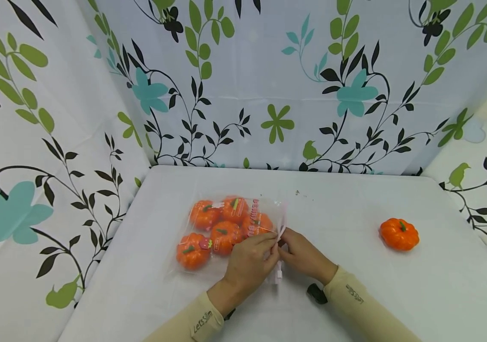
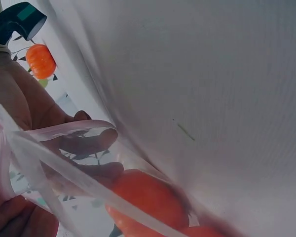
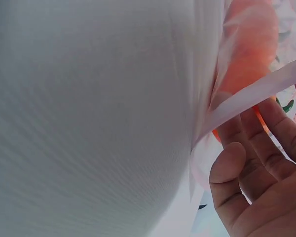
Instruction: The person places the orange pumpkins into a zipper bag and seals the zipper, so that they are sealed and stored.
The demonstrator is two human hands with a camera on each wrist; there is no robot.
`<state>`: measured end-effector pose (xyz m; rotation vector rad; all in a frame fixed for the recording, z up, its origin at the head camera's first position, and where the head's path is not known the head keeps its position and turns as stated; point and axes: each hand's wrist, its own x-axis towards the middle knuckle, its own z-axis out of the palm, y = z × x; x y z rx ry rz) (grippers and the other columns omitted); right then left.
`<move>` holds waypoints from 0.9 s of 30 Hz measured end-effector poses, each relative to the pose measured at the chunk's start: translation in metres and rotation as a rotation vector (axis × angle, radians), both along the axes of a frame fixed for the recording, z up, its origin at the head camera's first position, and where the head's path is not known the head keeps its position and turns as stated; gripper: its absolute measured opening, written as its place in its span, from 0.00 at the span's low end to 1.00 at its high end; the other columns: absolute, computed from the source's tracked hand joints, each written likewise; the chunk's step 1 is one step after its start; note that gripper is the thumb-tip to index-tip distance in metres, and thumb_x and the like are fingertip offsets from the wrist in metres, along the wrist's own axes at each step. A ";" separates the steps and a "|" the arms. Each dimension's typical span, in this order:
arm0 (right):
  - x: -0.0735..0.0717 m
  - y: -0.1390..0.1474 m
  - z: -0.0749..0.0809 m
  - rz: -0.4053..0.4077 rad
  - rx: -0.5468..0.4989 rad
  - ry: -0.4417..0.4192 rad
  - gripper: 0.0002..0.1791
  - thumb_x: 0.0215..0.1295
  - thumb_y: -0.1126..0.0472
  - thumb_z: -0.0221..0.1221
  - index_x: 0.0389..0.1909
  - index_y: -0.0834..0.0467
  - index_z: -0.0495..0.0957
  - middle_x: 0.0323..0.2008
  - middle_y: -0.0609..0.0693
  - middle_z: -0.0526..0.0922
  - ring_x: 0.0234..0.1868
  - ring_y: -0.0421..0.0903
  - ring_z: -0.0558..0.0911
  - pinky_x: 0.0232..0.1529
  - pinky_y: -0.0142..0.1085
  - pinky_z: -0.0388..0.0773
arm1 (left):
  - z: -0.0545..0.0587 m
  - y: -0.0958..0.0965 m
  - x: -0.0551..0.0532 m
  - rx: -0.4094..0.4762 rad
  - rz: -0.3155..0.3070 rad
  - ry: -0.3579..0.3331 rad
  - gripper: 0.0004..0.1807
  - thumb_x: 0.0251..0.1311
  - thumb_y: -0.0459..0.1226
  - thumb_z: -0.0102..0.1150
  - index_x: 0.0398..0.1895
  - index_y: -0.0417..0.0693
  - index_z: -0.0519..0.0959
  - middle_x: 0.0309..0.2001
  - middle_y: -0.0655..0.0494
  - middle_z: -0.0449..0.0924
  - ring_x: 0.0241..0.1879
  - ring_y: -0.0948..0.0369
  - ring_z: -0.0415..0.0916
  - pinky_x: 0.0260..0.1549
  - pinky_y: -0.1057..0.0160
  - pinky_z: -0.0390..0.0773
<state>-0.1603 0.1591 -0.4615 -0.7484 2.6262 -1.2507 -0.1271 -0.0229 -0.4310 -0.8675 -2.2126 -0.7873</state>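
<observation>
A clear zip bag (image 1: 217,199) with a pink edge lies on the table, several orange toy pumpkins (image 1: 192,251) inside it. At its right-hand opening, my left hand (image 1: 249,263) pinches the edge from the bag side. Facing it, my right hand (image 1: 305,254) grips the same edge with its fingertips. The left wrist view has the pink strip (image 2: 64,129) looping open between both hands, with the right hand's fingers (image 2: 91,143) against it. In the right wrist view the left hand's fingers (image 3: 266,143) reach behind the strip. A pale slider (image 1: 278,274) hangs at the near end.
One loose orange toy pumpkin (image 1: 399,234) sits on the white table (image 1: 354,199) to the right. Dark wrist camera (image 1: 317,293) shows by the right sleeve. Patterned curtains (image 1: 247,71) stand behind and at both sides of the table.
</observation>
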 end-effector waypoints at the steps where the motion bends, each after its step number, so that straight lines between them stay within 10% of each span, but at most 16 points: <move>1: 0.000 -0.001 0.001 0.004 0.002 -0.003 0.19 0.72 0.66 0.56 0.62 0.57 0.74 0.50 0.45 0.81 0.47 0.41 0.81 0.50 0.44 0.81 | 0.000 0.000 -0.001 -0.004 -0.004 0.003 0.09 0.52 0.28 0.70 0.38 0.38 0.89 0.42 0.50 0.88 0.43 0.60 0.87 0.41 0.65 0.83; 15: -0.001 -0.004 0.003 0.013 0.036 0.021 0.22 0.71 0.64 0.56 0.65 0.54 0.74 0.54 0.44 0.77 0.48 0.40 0.80 0.51 0.44 0.80 | -0.001 -0.001 -0.005 -0.031 0.003 0.019 0.09 0.51 0.28 0.70 0.37 0.38 0.89 0.41 0.51 0.88 0.42 0.59 0.87 0.41 0.65 0.84; 21: 0.007 0.013 0.011 -0.031 0.090 0.113 0.13 0.70 0.61 0.61 0.54 0.53 0.81 0.50 0.43 0.80 0.46 0.40 0.81 0.46 0.41 0.82 | 0.000 -0.002 -0.006 -0.044 0.046 0.022 0.08 0.50 0.29 0.70 0.35 0.39 0.89 0.39 0.52 0.89 0.38 0.60 0.87 0.35 0.65 0.85; 27: 0.014 0.057 0.023 -0.157 0.150 0.298 0.25 0.62 0.58 0.70 0.60 0.56 0.79 0.55 0.47 0.80 0.50 0.46 0.82 0.50 0.48 0.82 | -0.003 -0.002 -0.008 -0.040 0.067 0.021 0.08 0.48 0.30 0.72 0.34 0.40 0.90 0.37 0.53 0.89 0.37 0.60 0.87 0.35 0.64 0.85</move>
